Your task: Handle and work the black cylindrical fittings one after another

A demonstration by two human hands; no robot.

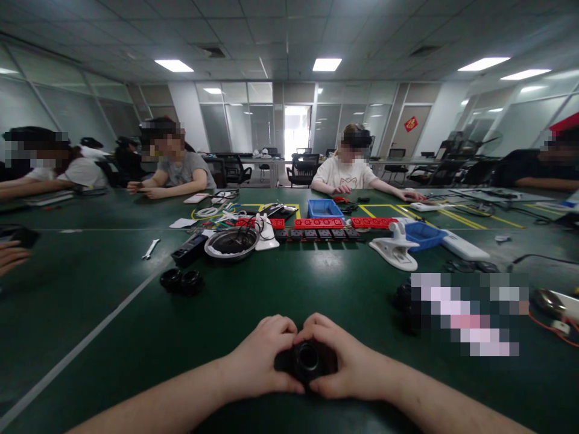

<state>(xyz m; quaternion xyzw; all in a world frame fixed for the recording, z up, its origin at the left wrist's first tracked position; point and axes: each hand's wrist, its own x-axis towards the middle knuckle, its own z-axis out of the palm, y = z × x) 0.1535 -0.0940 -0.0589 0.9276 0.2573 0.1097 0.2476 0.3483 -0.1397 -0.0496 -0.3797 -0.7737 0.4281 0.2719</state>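
My left hand (pixel 270 355) and my right hand (pixel 340 360) curl round a black ring-shaped part (pixel 309 357) from both sides, low in the middle of the head view. A round opening in this part faces up toward me. Fingertips of both hands rest on its far side, the thumbs on its near side; its outer edges are partly hidden. Its exact kind does not show. Two similar black round parts (pixel 181 281) sit together on the green table (pixel 253 289), ahead and to the left of my hands.
A metal bowl (pixel 231 243) with dark contents, a white clip stand (pixel 398 246), blue trays (pixel 324 209) and red strips (pixel 319 223) lie across the table's middle. At left is a wrench (pixel 151 249). A co-worker (pixel 348 166) sits opposite; a pixelated patch covers the right.
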